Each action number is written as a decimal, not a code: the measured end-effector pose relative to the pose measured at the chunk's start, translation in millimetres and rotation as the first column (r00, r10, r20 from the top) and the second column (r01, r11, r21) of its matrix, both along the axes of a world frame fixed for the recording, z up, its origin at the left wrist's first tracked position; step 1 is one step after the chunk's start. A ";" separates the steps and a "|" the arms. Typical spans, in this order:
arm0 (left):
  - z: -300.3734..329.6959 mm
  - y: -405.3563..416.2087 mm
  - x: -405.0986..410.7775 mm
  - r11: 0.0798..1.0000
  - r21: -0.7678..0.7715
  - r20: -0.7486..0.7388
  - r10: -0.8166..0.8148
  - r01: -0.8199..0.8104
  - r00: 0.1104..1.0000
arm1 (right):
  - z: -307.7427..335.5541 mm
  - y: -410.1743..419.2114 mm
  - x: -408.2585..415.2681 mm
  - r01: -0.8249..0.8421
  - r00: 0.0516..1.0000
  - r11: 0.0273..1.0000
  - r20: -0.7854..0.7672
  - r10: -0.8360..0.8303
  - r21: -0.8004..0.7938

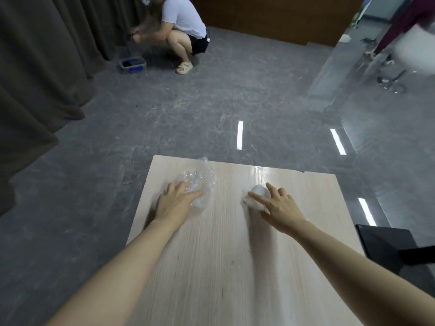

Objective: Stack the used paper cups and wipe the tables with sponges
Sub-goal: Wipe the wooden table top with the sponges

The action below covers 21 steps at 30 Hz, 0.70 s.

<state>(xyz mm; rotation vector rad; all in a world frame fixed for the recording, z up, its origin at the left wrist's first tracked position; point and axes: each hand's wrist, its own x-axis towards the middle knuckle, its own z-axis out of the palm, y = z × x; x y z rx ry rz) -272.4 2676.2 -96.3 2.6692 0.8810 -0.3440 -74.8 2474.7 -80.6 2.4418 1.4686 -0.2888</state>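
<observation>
A pale wooden table (223, 243) fills the lower middle of the head view. My left hand (175, 201) lies flat on its left part, fingers straight, touching a crumpled clear plastic wrapper (200, 180). My right hand (280, 208) is blurred by motion; its fingers spread over a white sponge (257, 196) and press it onto the tabletop. No paper cup shows in view.
A person in a white shirt (183, 27) crouches on the grey floor at the back left beside a blue bin (133, 64). Dark curtains (35, 78) hang along the left. A black chair (395, 250) stands at the table's right edge. Another person (409, 31) moves at the far right.
</observation>
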 end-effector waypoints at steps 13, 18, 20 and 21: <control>97.1 -134.1 1.3 0.997 0.069 0.125 -0.028 0.019 0.992 | 84.5 -160.8 -54.7 0.315 0.947 0.924 -0.138 -0.290 0.218; 129.2 -227.9 3.2 0.993 0.088 0.238 -0.097 0.078 0.966 | 125.3 -267.8 -82.2 0.419 0.906 0.863 -0.068 -0.417 0.284; 140.8 -273.1 6.1 0.989 0.077 0.266 -0.144 0.128 0.953 | 141.3 -318.5 -95.7 0.474 0.874 0.833 -0.039 -0.484 0.286; 146.7 -297.0 7.9 0.985 0.074 0.283 -0.173 0.158 0.943 | 149.1 -345.4 -103.3 0.509 0.852 0.810 -0.039 -0.522 0.292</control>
